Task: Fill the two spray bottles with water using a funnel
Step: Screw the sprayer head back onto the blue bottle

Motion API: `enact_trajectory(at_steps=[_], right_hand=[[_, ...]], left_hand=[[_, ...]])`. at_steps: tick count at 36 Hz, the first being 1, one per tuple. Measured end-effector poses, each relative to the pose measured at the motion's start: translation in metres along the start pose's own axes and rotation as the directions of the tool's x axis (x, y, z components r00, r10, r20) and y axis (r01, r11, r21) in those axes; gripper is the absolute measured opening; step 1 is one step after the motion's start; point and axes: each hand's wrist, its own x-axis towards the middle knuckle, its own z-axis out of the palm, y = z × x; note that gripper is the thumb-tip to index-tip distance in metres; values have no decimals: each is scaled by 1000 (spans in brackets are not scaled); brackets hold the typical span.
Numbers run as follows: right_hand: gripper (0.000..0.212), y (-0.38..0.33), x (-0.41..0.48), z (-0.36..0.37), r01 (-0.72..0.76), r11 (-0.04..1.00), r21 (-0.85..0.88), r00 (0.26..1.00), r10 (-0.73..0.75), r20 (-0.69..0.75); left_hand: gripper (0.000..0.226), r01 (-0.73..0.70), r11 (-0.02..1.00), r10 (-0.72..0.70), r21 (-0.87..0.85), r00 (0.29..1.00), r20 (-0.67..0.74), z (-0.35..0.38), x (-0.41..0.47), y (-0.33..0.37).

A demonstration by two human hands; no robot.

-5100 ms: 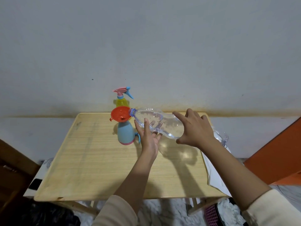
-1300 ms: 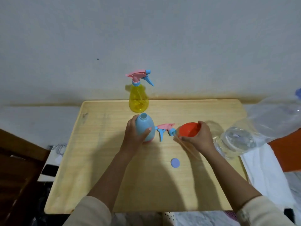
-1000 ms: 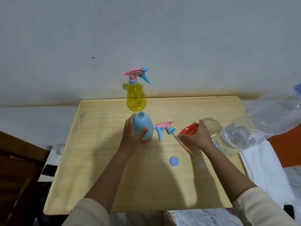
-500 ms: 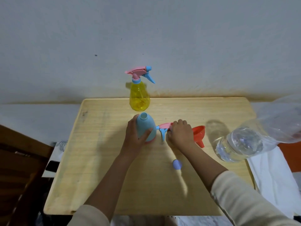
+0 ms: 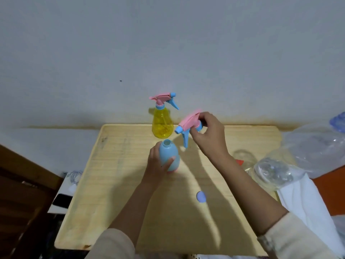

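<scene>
While the blue spray bottle [image 5: 169,156] stands open-necked, the step in hand looks like recapping it.
Head view: left hand [image 5: 156,165], fingers curled round the blue spray bottle, steadies it upright on the tabletop [image 5: 115,184]. Right hand [image 5: 209,133], fingers pinching the trigger head [image 5: 188,124], holds it in the air just above-right of the neck. Yellow spray bottle [image 5: 162,124] stands capped at the far edge. Funnel [image 5: 239,162]: only a red sliver shows behind the right forearm. Clear water bottle [image 5: 276,171] at the right edge. Next: align head over neck, seat, twist. Fill levels: cannot tell.
</scene>
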Motion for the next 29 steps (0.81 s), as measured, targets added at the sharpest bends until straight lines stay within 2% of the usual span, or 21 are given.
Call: enact_trajectory(at_steps=[3, 6, 13, 18, 24, 26, 29], right_hand=[[21, -35, 4, -5, 106, 989, 105, 994, -103, -25], [20, -59, 4, -3, 133, 969, 208, 991, -127, -42], [20, -76, -1, 5, 24, 916, 401, 999, -11, -36], [17, -73, -3, 11, -30, 893, 449, 998, 53, -38], [17, -66, -5, 20, -37, 893, 448, 999, 49, -15], [17, -58, -8, 27, -67, 899, 433, 998, 66, 17], [18, -37, -14, 39, -182, 885, 428, 981, 135, 139]], left_hand=[[90, 38, 999, -38, -18, 999, -12, 1, -1, 2], [90, 68, 997, -68, -32, 998, -15, 2, -2, 2], [84, 102, 994, -102, -35, 995, 12, 1, -1, 0], [80, 118, 991, -118, -57, 993, 12, 3, -3, 0], [78, 134, 989, -134, -67, 991, 6, 5, -5, 2], [76, 136, 989, -137, -64, 991, 0, 5, -4, 0], [72, 151, 987, -153, -62, 988, -23, 7, -3, -3]])
